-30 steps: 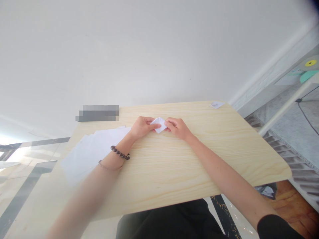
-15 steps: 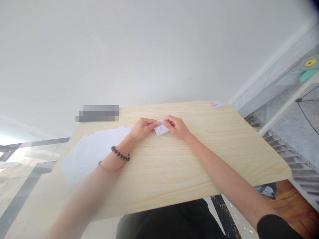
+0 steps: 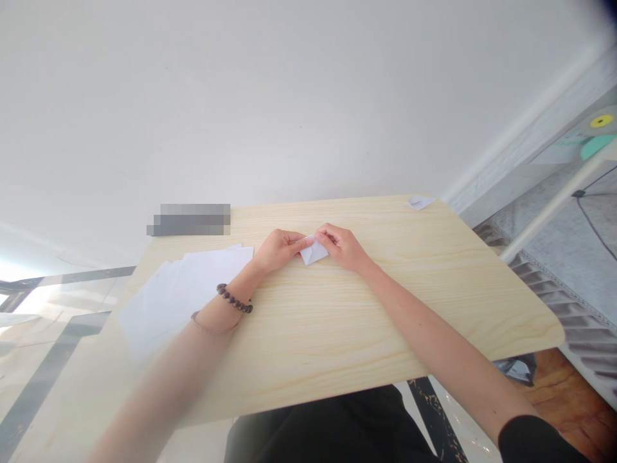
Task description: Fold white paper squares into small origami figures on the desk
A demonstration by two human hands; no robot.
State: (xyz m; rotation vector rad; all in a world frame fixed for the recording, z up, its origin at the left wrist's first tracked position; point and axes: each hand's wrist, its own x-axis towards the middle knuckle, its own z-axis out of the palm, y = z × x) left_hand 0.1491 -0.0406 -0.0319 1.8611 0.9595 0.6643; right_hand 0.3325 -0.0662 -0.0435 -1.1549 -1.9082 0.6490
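Note:
A small piece of folded white paper point(image 3: 314, 253) is held between my two hands over the middle of the table, with a crease line showing on its face. My left hand point(image 3: 280, 249) pinches its left side, thumb on top. On the other side, my right hand point(image 3: 341, 245) grips the upper right edge between thumb and curled fingers. The fingertips beneath the paper are mostly hidden. Both thumbs sit close together near the paper's top edge.
Several white paper sheets point(image 3: 183, 289) lie overlapping on the left of the wooden table point(image 3: 337, 334). Another folded white paper point(image 3: 419, 202) rests at the far right corner. A blurred grey block point(image 3: 190, 220) covers the back left corner. Behind the table rises a white wall point(image 3: 299, 103).
My left hand has shifted very slightly to the right, and the folded paper has moved a touch with it. The right hand stays almost where it was.

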